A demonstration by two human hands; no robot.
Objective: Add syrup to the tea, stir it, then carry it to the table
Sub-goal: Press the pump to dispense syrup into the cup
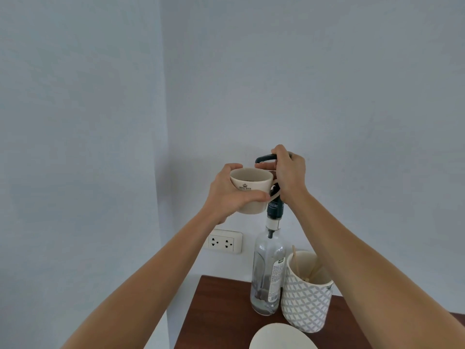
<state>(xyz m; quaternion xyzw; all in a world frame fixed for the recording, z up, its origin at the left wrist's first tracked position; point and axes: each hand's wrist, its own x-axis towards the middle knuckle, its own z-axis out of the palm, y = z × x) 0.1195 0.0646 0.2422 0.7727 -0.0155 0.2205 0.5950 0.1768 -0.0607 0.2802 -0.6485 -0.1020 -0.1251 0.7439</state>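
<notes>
Head cam view: my left hand (232,195) is wrapped around a cream mug (251,190), fingers curled round the far side and thumb across the front near the bottom, so it's fully closed on it and holding it up in the air, well above the counter. Mug has a little crown logo w/ dark text on the front, handle pointing right. My right hand (289,172) is closed over the black pump head (264,158) of the syrup bottle (268,273), the nozzle sticking out to the left, just above the mug's far rim. Can't see inside the mug from here, so can't tell what's in it tbh. Bottle is clear glass, tall, standing upright on the dark wood counter (221,311) w/ only a bit of liquid at the bottom. Right beside it is a white-and-grey patterned cup (305,298) w/ a few wooden stir sticks (295,258) in it. Edge of a white plate (281,336) at the bottom, and a wall socket (224,241) w/ 2 outlets behind.
</notes>
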